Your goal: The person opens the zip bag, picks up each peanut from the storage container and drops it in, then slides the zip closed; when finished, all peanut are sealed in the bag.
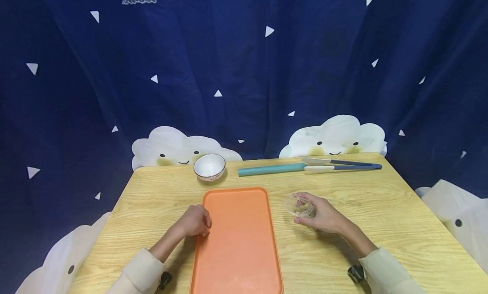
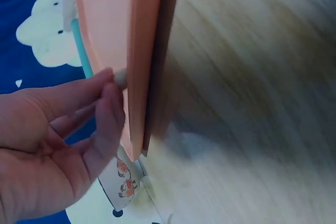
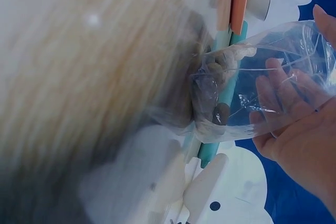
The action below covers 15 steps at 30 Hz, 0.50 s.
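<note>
My left hand (image 1: 197, 220) is at the left edge of the orange tray (image 1: 238, 239). In the left wrist view, thumb and finger pinch a small greyish pebble-like piece (image 2: 121, 78) against the inner side of the tray's rim; most of it is covered by the fingertips. To the right of the tray, my right hand (image 1: 322, 214) holds a clear plastic bag (image 1: 293, 206) by its upper part, fingers curved around it. Several small pebbles (image 3: 222, 113), some dark and some pale, lie in the bottom of the bag, which is low over the wooden table.
Behind the tray stands a white bowl (image 1: 209, 167) with a dark rim. A teal stick-like bar (image 1: 270, 170) lies along the table's back. Tongs (image 1: 356, 167) with pale tips and dark blue handles lie at its right end. A dark blue curtain (image 1: 244, 73) hangs behind.
</note>
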Each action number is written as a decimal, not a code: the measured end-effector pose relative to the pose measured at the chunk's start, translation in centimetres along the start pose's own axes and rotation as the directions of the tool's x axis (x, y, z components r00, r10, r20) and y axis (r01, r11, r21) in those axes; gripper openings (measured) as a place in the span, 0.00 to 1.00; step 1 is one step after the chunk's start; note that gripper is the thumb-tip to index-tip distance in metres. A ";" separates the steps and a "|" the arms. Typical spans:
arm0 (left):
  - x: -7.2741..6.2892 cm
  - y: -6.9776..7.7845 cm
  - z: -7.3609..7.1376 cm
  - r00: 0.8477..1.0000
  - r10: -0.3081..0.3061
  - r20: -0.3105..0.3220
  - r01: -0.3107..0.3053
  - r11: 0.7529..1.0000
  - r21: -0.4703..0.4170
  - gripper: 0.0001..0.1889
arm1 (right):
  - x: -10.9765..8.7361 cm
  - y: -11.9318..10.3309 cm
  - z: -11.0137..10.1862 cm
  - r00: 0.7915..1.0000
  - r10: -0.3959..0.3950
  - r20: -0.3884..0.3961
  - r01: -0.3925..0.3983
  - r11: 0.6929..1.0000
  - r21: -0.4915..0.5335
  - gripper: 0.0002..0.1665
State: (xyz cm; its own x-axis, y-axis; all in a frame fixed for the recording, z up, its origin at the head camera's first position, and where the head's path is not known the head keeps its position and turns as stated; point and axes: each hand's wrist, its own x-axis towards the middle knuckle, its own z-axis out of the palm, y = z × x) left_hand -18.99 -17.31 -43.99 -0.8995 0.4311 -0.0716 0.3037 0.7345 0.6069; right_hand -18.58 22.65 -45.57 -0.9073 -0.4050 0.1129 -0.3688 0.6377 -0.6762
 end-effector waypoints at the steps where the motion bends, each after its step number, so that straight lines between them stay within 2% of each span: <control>1: 0.1 0.0 0.0 1.000 -0.008 0.011 0.008 0.999 -0.042 0.07 | 0.0 0.0 0.0 1.000 0.003 0.000 -0.003 1.000 0.001 0.39; 7: 1.2 0.7 -0.1 1.000 -0.016 -0.001 0.016 0.981 -0.193 0.03 | 0.0 -0.1 -0.1 1.000 0.020 -0.004 -0.020 1.000 -0.003 0.39; 13: 2.5 2.6 0.3 0.999 0.024 -0.041 -0.036 0.943 -0.331 0.02 | 0.1 -0.1 0.0 1.000 0.013 -0.002 -0.013 1.000 0.005 0.38; 15: 2.9 3.4 0.6 0.997 0.033 -0.067 -0.054 0.937 -0.346 0.03 | 0.2 -0.1 0.1 1.000 0.004 0.003 -0.004 1.000 0.011 0.38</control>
State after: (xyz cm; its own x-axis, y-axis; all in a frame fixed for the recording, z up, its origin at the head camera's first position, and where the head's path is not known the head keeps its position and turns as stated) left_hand -20.38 -13.25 -42.66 -0.9079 0.4191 0.0015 0.2245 0.4832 0.8463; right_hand -18.67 22.44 -45.54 -0.9082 -0.4045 0.1076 -0.3628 0.6324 -0.6845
